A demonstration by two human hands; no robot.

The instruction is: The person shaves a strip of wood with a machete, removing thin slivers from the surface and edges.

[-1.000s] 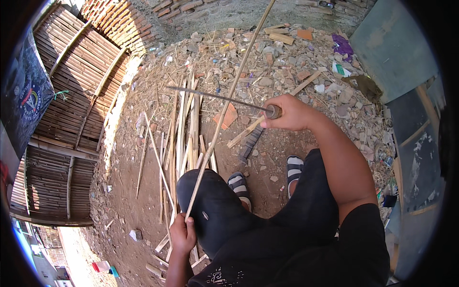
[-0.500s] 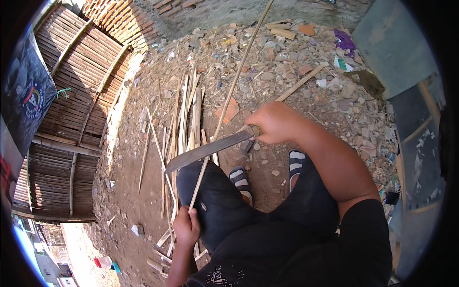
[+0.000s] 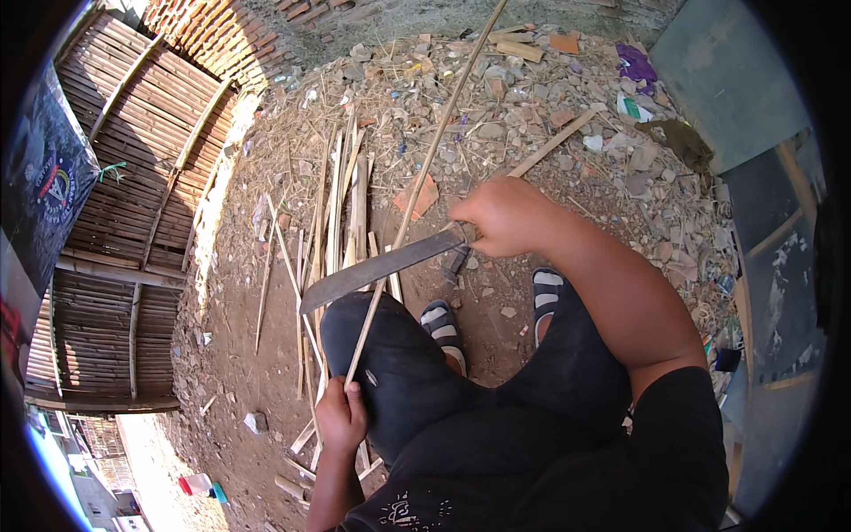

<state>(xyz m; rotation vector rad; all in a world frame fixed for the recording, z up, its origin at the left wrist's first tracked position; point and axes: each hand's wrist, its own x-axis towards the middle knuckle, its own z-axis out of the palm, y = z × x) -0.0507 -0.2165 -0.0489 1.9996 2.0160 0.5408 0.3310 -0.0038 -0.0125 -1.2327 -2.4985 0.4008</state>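
Pointing left, the machete [image 3: 372,270] crosses the strip [image 3: 426,168] slanting forward-right

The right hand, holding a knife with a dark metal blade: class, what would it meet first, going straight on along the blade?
The right hand would probably meet the long, thin, tan wooden strip crossing behind the blade; depth is unclear, so it might pass above.

We cannot see the far end of the wooden strip [image 3: 430,164], because the upper edge cuts it; the left fingers [image 3: 335,410] hide its near end. The right fingers [image 3: 473,211] cover most of the handle of the machete [image 3: 381,270].
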